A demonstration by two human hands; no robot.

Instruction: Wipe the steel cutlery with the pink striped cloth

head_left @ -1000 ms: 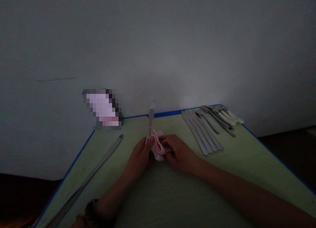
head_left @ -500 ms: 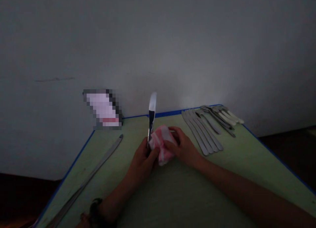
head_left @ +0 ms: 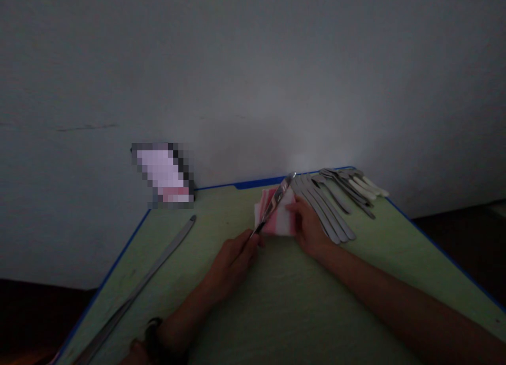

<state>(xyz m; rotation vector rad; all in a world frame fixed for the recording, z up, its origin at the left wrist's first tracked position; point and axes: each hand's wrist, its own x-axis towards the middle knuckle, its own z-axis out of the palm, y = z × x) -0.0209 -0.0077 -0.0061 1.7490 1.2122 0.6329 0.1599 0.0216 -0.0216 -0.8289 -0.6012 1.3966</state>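
My left hand [head_left: 237, 251] is closed on the handle end of a shiny table knife [head_left: 277, 197], whose blade slants up and to the right. Behind the blade, a folded pink and white striped cloth [head_left: 282, 220] is gripped at its right edge by my right hand [head_left: 310, 225]. The knife crosses in front of the cloth; whether the two touch I cannot tell. Just to the right of my right hand, several table knives [head_left: 330, 212] lie side by side on the green table [head_left: 300, 301].
Several forks and spoons [head_left: 342, 183], some with white handles [head_left: 367, 185], lie at the back right. More knives [head_left: 158, 267] form a line along the table's left side. A pixelated phone-like object [head_left: 162, 172] leans on the grey wall [head_left: 253, 80] at the back left.
The knife has tipped from upright to slanting right. My right hand has moved the cloth off the lower blade to the right, and the cloth now looks flatter.
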